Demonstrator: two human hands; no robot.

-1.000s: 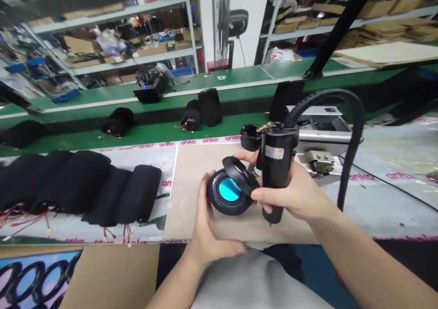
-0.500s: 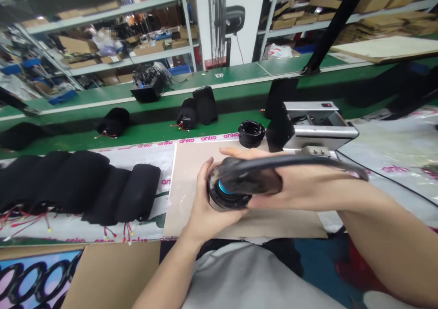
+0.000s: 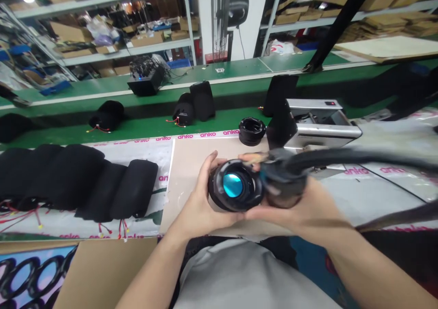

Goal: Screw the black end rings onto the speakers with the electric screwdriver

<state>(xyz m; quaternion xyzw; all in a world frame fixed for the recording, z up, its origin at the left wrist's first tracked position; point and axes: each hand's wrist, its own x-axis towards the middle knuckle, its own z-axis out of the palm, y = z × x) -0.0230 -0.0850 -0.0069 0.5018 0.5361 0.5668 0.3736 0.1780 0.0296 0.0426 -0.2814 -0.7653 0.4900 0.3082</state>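
My left hand [image 3: 201, 199] is wrapped around the side of a black cylindrical housing [image 3: 219, 197] held above the beige board [image 3: 181, 163]. The open top faces me, and a shiny blue disc [image 3: 233, 185] shows deep inside its round rim. Close against the housing's right side, my right hand [image 3: 308, 208] grips a dark handheld tool [image 3: 284, 181] with a thick black hose trailing right. Motion smears the tool, so its exact kind is unclear. Fingertips of both hands come near each other below the housing. A separate black ring-shaped part [image 3: 252, 132] rests at the board's far edge.
Several black fabric-covered cylinders [image 3: 78, 176] with red wires lie at left. More black cylinders [image 3: 185, 110] sit on the green bench [image 3: 143, 117]. A silver machine [image 3: 321, 128] stands at right beside a dark panel. Below left is a cardboard box [image 3: 112, 272].
The tool has moved right, off the housing's opening, with my right hand, uncovering the blue disc. Its hose has shifted too. My left hand still holds the housing.
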